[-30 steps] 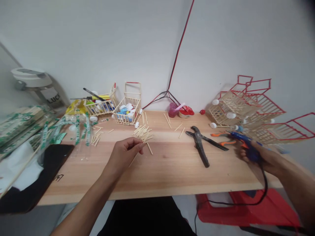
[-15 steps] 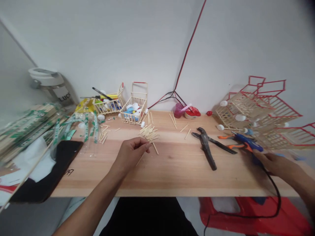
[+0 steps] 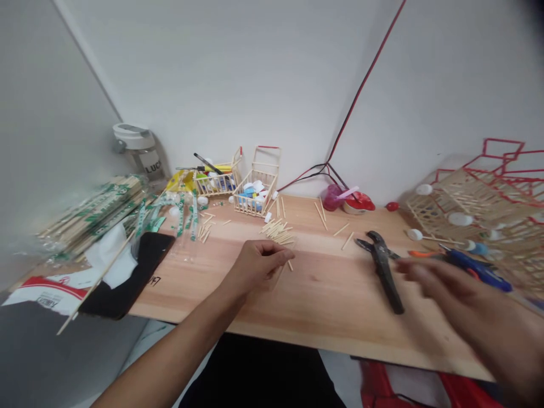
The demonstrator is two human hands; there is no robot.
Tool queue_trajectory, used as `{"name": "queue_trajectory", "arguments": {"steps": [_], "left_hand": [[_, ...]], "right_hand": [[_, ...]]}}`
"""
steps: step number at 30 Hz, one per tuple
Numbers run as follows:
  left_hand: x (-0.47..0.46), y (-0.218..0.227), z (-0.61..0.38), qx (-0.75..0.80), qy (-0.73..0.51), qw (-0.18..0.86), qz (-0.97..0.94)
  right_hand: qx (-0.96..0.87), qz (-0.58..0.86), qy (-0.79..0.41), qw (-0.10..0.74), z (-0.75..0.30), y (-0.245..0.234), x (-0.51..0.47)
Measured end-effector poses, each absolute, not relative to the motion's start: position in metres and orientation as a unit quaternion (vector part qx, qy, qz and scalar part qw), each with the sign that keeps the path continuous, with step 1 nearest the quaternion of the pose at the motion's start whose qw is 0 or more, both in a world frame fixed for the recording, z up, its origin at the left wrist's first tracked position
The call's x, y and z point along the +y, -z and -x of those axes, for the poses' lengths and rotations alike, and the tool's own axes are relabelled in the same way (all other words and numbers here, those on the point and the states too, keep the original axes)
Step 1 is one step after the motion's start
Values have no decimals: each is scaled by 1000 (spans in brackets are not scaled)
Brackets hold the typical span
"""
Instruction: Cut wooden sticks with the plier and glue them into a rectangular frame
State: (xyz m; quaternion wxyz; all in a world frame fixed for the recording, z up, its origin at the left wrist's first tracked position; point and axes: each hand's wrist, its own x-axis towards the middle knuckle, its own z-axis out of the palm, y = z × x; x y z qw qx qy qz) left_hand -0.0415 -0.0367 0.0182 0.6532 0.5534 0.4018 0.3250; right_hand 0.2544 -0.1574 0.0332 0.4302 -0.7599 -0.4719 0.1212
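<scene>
My left hand [image 3: 259, 266] hangs over the wooden table top [image 3: 323, 294], just below a loose pile of thin wooden sticks [image 3: 276, 231]. Its fingers curl together against the thumb, and nothing shows between them. A single stick [image 3: 290, 265] lies by its fingertips. Blurred by motion, my right hand [image 3: 442, 289] passes with spread fingers between large black pliers [image 3: 382, 269] and a blue glue gun [image 3: 478, 272]. It touches neither. Orange-handled pliers [image 3: 425, 254] lie partly behind that hand.
Two small stick baskets [image 3: 257, 190] holding bottle caps stand at the back. Red-edged stick frames [image 3: 480, 198] rise at the right. Bundled sticks in green-printed wrappers [image 3: 97, 215] and a black flat board [image 3: 131, 272] lie at the left. A red and black cable [image 3: 361, 96] runs up the wall.
My right hand has let go of the glue gun, which now lies on the table, and has moved left. The whole view has swung, shifting everything rightward in the picture.
</scene>
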Motion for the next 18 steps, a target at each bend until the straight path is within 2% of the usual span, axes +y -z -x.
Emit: {"name": "queue_trajectory", "arguments": {"steps": [3,7,14,18], "left_hand": [[-40,-19,37,396,-330,667,-538],[-44,-18,32,397,-346,663,-532],[-46,-14,32,403,-360,635,-552],[-33,-14,42,414,-392,516,-639]], "right_hand": [[-554,673,-286,397,-181,-25,-126],[-556,558,-434,437,-127,-7,-102],[-528,525,-473,472,-114,7,-98],[-522,558,-455,457,-122,6,-101]]}}
